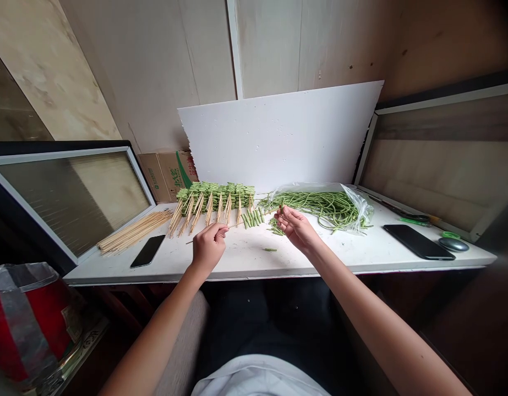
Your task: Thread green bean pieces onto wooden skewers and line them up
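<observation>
My left hand (pixel 209 246) is closed round a thin wooden skewer that points up to the right. Several short green bean pieces (pixel 252 218) are threaded on the skewer beyond that hand. At the skewer's far end, my right hand (pixel 294 224) pinches a small green piece by its tip. Behind my left hand lies a stack of finished bean skewers (pixel 216 195), their bare sticks toward me. Loose cut pieces (pixel 275 226) lie beside my right hand, and one single piece (pixel 270 249) rests nearer the front edge.
Long green beans (pixel 323 204) lie in a clear plastic bag behind my right hand. Bare skewers (pixel 134 231) and a phone (pixel 147 251) are at the left of the white table (pixel 237 264). Another phone (pixel 418 242) and a round grey object (pixel 453 243) are at the right.
</observation>
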A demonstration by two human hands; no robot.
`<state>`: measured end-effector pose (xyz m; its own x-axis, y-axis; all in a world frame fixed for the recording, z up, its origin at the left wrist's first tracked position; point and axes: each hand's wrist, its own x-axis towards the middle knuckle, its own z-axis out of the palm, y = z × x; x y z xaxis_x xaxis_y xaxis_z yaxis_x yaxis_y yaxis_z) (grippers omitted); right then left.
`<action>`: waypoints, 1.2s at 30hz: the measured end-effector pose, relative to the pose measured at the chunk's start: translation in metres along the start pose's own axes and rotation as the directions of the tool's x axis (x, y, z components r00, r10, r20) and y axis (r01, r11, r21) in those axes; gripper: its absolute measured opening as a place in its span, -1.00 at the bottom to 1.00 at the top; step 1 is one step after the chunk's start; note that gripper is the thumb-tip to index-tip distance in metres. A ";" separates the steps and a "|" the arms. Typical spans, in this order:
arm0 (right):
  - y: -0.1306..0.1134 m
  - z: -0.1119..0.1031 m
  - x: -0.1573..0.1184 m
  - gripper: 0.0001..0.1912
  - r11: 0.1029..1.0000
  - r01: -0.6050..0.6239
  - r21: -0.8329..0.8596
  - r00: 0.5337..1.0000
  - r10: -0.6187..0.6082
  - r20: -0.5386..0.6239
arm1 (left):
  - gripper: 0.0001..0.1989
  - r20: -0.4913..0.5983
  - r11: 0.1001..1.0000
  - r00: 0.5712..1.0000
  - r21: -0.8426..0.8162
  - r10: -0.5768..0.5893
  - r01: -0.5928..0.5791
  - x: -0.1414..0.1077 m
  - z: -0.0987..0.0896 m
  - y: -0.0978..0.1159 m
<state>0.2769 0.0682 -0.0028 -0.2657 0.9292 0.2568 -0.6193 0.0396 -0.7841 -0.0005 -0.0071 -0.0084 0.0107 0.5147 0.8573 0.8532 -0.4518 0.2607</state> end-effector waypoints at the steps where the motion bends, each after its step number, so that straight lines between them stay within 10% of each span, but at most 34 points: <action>1: 0.000 0.000 0.000 -0.71 1.000 -0.009 0.005 1.000 0.009 -0.001 | -0.80 0.001 1.000 1.000 0.000 0.000 0.000 0.000 0.000 0.000; 36: -0.007 0.008 -0.005 -0.63 0.980 0.015 -0.201 0.996 -0.033 -0.088 | -0.77 -0.013 1.000 1.000 0.010 0.000 0.000 0.000 0.000 0.000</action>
<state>0.2768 0.0599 0.0060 -0.1785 0.9562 0.2320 -0.4623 0.1266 -0.8776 -0.0006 -0.0069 -0.0080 0.0039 0.5055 0.8628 0.8585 -0.4441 0.2563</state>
